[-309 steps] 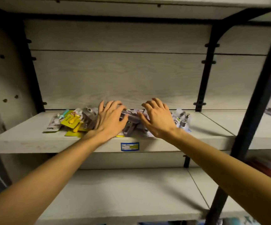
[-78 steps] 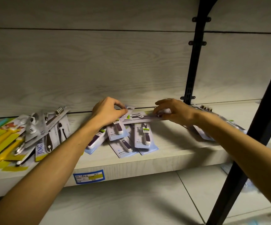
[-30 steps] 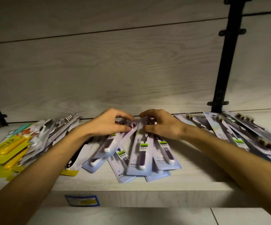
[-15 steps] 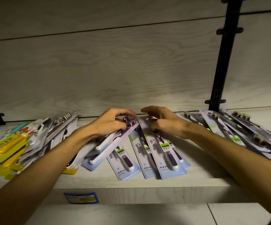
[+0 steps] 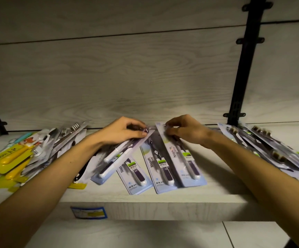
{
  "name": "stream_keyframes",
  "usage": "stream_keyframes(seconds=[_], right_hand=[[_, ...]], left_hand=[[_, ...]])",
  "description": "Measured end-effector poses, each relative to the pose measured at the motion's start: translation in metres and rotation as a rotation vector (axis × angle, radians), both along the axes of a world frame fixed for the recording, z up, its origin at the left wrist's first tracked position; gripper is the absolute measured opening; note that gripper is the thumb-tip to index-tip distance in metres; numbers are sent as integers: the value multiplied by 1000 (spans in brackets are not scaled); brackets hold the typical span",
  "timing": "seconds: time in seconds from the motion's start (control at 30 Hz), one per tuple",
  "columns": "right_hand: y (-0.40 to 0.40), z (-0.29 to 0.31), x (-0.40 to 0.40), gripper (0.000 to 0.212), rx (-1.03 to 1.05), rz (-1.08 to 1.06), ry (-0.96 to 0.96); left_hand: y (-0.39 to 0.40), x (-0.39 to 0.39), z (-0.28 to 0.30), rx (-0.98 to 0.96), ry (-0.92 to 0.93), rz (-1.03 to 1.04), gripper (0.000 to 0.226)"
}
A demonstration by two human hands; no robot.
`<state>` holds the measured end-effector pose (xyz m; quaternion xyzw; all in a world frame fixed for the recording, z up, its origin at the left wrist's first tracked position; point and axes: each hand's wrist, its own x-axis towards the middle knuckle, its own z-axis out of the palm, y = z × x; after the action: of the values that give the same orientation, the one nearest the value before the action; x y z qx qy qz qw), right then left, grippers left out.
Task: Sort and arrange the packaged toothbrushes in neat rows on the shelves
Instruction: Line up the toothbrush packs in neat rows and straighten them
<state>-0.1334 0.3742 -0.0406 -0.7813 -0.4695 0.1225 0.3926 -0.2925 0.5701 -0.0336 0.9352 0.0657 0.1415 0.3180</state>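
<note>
Here, the left hand (image 5: 122, 131) and right hand (image 5: 184, 129) each pinch a purple pack; three flat packs (image 5: 161, 167) lie near the shelf edge (image 5: 163, 206).

pale-blue toothbrush packs (image 5: 164, 169); yellow packs (image 5: 5, 159) | grey woodgrain shelf (image 5: 163, 206); blue-yellow label (image 5: 89, 212)

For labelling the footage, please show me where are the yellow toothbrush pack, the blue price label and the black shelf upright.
yellow toothbrush pack (image 5: 5, 159), head view, front card.
blue price label (image 5: 89, 212), head view, label middle.
black shelf upright (image 5: 245, 68), head view, mid-post.
</note>
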Motion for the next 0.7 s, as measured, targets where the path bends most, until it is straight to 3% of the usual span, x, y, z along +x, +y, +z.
stream_keyframes(seconds=[0.13,0.3,0.43,0.5,0.7], right_hand=[[-9,10,14,20,-82,-41,-71],[-14,10,17,28,-286,-100,-315],[-17,7,17,28,-328,-187,-391],[-19,7,19,28,-338,-210,-411],[-22,13,22,28,-362,-122,-314]], left_hand=[[-3,2,10,-21,-77,78,26],[-20,20,23,252,-95,207,39],[-36,38,22,508,78,239,41],[-38,45,16,549,126,272,47],[-29,46,-4,516,-18,290,44]])
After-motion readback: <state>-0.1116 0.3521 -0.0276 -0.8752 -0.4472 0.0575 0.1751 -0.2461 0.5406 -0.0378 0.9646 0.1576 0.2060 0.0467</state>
